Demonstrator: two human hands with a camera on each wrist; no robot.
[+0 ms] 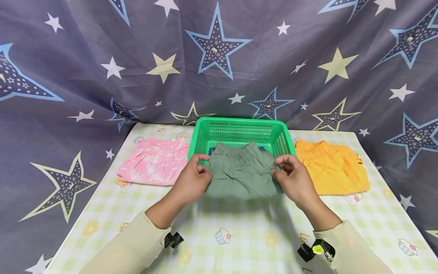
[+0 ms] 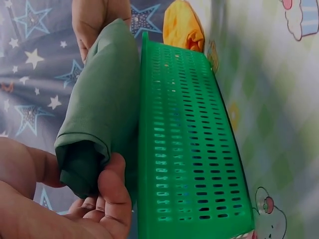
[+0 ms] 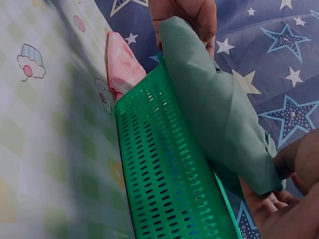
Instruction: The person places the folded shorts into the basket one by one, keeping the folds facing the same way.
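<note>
In the head view, we saw the left hand (image 1: 195,175) and right hand (image 1: 295,179) pinching opposite sides of a green garment (image 1: 243,173) over the near rim of the basket (image 1: 236,131) on the counter (image 1: 205,232) (a pink garment (image 1: 154,161) and an orange garment (image 1: 332,167) flanked it). In the left wrist view, fingers (image 2: 113,191) curled round one end; in the right wrist view, we saw fingers nearly closed, gripping the other.

Middle garment (image 1: 241,173) above basket (image 1: 239,121), left garment (image 1: 154,161), right garment (image 1: 331,167) on table (image 1: 202,220), curtain (image 1: 195,85) behind
</note>
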